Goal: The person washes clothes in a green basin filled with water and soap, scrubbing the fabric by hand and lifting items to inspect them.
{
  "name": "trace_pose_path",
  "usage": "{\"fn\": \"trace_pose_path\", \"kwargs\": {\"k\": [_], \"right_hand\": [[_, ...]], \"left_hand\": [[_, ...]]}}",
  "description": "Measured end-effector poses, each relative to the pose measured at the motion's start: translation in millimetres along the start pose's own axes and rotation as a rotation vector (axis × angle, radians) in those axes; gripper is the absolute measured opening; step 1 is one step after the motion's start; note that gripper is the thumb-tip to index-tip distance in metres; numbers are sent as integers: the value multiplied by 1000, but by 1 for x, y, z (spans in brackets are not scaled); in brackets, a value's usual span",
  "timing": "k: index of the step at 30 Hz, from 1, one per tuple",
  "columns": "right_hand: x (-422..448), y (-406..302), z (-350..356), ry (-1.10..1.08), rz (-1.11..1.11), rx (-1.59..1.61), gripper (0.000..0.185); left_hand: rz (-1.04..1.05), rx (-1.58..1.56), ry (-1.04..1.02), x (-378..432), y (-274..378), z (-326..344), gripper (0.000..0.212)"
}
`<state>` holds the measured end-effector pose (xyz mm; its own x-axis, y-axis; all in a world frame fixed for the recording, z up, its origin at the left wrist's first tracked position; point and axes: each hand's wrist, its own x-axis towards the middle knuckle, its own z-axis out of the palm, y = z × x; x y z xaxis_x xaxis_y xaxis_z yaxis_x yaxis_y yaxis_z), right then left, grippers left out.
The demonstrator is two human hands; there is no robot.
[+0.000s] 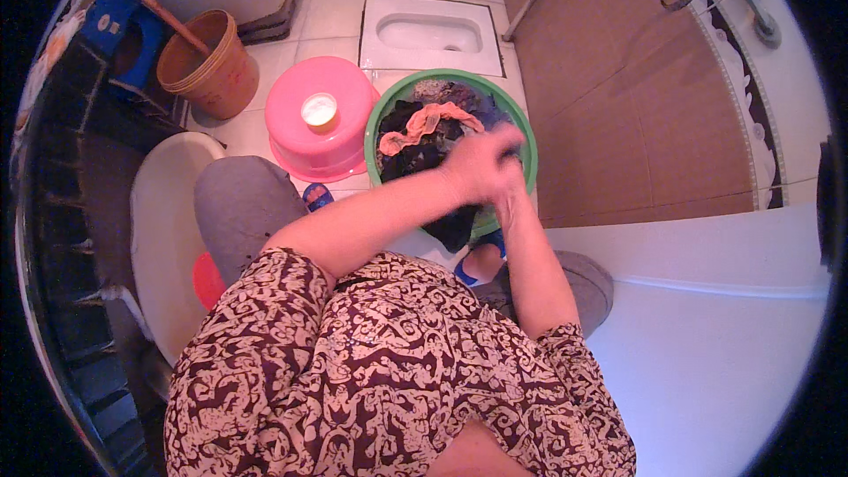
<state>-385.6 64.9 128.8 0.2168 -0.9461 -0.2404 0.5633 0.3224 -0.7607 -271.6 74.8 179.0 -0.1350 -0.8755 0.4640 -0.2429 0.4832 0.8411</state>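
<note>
A round green plastic basin (452,73) stands on the tiled floor between my feet, full of wet-looking clothes. Dark garments (414,162) lie in it, one hanging over the near rim, with a twisted orange cloth (430,120) on top. Over the basin's right side my left hand (472,162) and my right hand (507,175) meet, the first arm reaching across from the left. Both are blurred and overlap, so which hand is which is judged from the arms. Whether any cloth is between them is hidden.
An upturned pink basin (291,106) bearing a small tub of white powder (319,111) stands left of the green one. Beyond are a squat toilet (430,36) and an orange bucket (209,76) with a stick. A pale oval tub (156,212) lies left; a tiled wall (616,99) bounds the right.
</note>
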Motion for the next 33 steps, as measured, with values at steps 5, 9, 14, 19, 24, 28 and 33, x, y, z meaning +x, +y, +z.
{"fn": "trace_pose_path", "kwargs": {"k": [5, 9, 14, 19, 24, 28, 33], "right_hand": [[-6, 10, -16, -108, 36, 292, 47], [1, -4, 42, 233, 254, 34, 31], [27, 13, -72, -322, 179, 462, 27], [-1, -3, 47, 268, 310, 122, 34], [8, -14, 25, 275, 206, -122, 36], [17, -26, -3, 120, -6, -208, 28], [6, -44, 12, 78, -153, -475, 31]], "left_hand": [[192, 761, -484, 2, 15, 11, 24], [-52, 774, -266, 35, -33, -15, 41], [191, 652, -494, -6, 20, 23, 30], [-106, 774, -412, 22, -36, -7, 31], [-257, 411, -405, 22, -40, -24, 46], [-227, 439, -815, 22, 4, -48, 65], [-299, 151, -554, 45, 3, -58, 34]]}}
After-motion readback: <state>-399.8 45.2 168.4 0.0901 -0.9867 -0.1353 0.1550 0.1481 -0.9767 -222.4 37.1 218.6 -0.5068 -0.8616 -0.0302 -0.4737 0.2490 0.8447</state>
